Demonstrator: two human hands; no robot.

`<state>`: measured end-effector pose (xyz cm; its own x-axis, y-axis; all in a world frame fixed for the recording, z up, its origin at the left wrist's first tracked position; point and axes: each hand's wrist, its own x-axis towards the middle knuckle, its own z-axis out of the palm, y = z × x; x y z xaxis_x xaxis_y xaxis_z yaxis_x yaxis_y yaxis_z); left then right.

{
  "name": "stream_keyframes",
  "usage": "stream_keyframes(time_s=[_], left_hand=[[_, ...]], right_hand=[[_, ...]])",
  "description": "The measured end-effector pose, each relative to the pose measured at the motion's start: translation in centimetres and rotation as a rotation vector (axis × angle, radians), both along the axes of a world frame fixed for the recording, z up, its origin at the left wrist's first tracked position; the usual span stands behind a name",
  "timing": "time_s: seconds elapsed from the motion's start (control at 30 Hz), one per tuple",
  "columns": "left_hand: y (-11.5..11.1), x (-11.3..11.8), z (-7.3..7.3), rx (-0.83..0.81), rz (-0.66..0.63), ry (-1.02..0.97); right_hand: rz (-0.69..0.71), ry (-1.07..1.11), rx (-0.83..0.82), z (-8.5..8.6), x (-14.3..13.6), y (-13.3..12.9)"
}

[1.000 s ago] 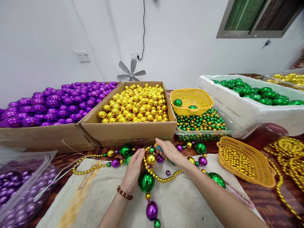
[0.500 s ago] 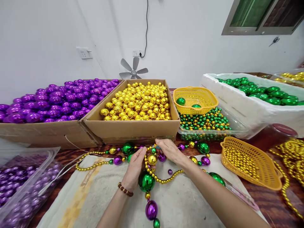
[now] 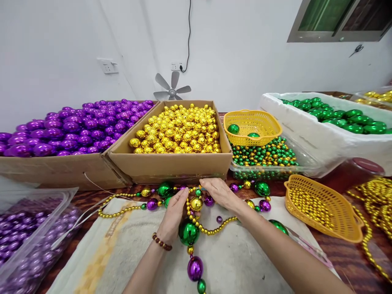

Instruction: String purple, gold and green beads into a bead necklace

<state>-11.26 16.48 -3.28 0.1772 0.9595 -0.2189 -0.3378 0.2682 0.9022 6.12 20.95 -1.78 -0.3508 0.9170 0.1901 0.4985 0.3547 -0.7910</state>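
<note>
A bead necklace of shiny green, gold and purple beads lies across the cloth, with one strand hanging toward me. My left hand is closed on it near a gold bead, thumb and fingers pinched together. Close beside it, my right hand pinches the necklace's upper end, where a bit of blue shows by the fingertips. Between the hands sit a small green bead and a larger gold bead. A loop of small gold beads curves below the right wrist. One loose purple bead rests nearby.
Behind stand boxes of purple beads and gold beads. To the right are a yellow basket of small gold beads, a foam box of green beads and pink-handled scissors. A plastic bin stands at left.
Both hands keep nearly the same place and grip on the necklace. The whole view has shifted slightly.
</note>
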Motion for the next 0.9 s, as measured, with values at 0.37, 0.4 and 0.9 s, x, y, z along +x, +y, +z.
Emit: stream_keyframes(time_s=[0.37,0.4,0.9], left_hand=[[-1.0,-0.1,0.5,0.09,0.101,-0.024],[-1.2,0.0,0.5,0.117,0.125,0.017],[-2.6,0.6,-0.5,0.491,0.253,0.529]], right_hand=[[-0.124,0.001,-0.058,0.6,0.9,-1.1],[-0.134,-0.011,-0.067,0.7,0.9,-1.4],[-0.276,-0.41,-0.037,4.7,-0.9,-2.4]])
